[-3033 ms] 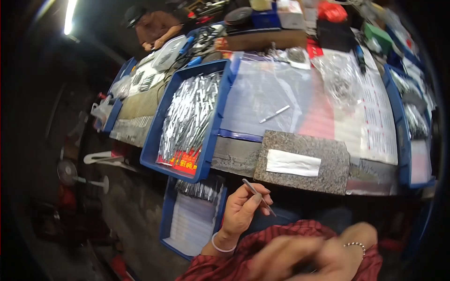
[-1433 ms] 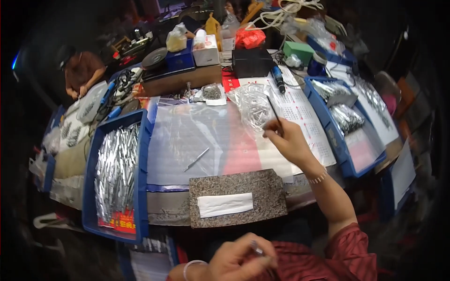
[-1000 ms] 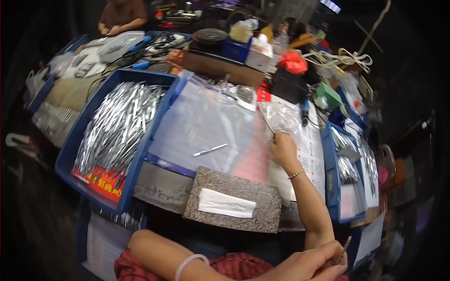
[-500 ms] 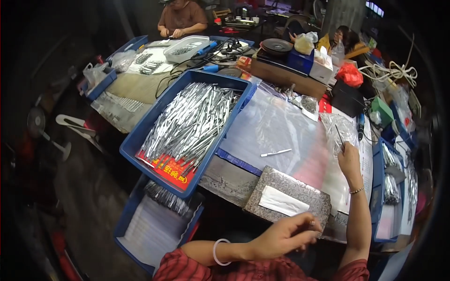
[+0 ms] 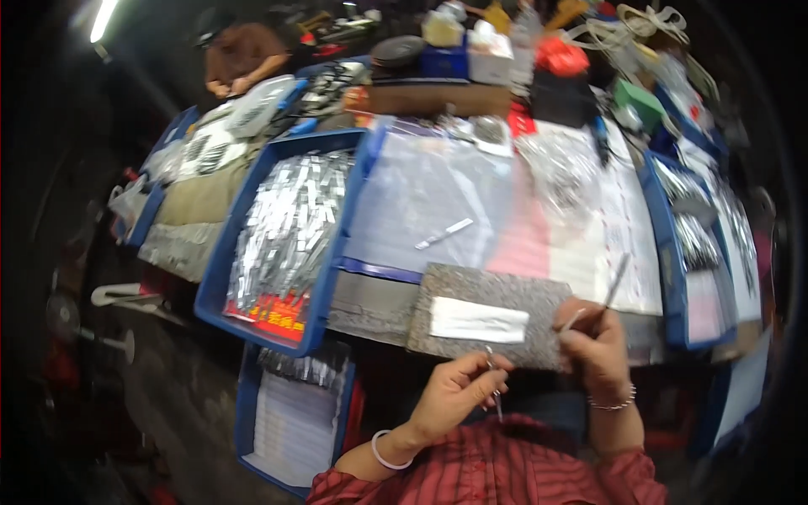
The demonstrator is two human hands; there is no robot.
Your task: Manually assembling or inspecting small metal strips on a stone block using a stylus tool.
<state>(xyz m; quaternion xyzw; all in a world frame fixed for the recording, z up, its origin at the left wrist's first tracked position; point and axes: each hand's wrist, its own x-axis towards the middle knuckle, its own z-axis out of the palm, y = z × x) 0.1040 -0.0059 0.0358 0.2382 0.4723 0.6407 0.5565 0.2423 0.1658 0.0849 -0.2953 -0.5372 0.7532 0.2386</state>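
Note:
My left hand (image 5: 459, 394) pinches a slim, shiny metal piece (image 5: 497, 396) in front of my shirt, near the front edge of a speckled stone block (image 5: 547, 295). My right hand (image 5: 599, 343) is closed around a thin dark rod (image 5: 619, 278) that points up and away; it is at the block's right corner. A small, pale curved bit shows at its fingertips, too blurred to name. On the block lies a folded white cloth or paper pad (image 5: 480, 321). Beyond it, a single slim metal strip (image 5: 444, 234) rests on clear plastic sheeting (image 5: 404, 194).
A blue tray (image 5: 324, 295) heaped with metal strips stands left, a lower blue tray (image 5: 244, 421) below it. Another blue tray (image 5: 672, 320) is at right. A crumpled plastic bag (image 5: 564, 177) and a cardboard box (image 5: 438, 98) lie farther back. Across the table sits another person (image 5: 240, 59).
My right hand has come back from the plastic bag toward my left hand, still with the rod. My left hand has moved slightly left and down. The view has shifted.

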